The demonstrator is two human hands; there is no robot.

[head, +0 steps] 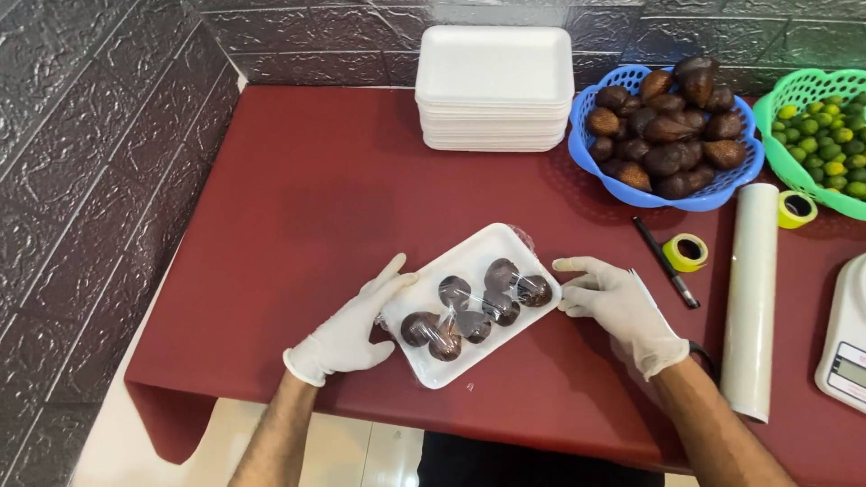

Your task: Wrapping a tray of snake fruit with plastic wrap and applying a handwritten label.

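Left hand [350, 330], white-gloved: fingers extended and released, pressed flat against the left edge of a white rectangular foam tray [472, 303]. Right hand [616, 307], white-gloved: fingers loosely curled, tips touching the tray's right end; no firm grasp visible.

Tray: lies askew near the front middle of the dark red table [307, 207], wrapped in clear plastic film, holding several dark brown scaly fruits [476, 307].

Just right of the right hand: black pen [666, 262], yellow tape roll [686, 252], long roll of clear wrapping film [750, 302].

Far edge: stack of white foam trays [494, 88]; blue plastic basket [631, 194] of like brown fruits; green plastic basket [772, 108] of small green limes [825, 140], second yellow tape roll [796, 208] beside it. Right edge: white scale [846, 338].
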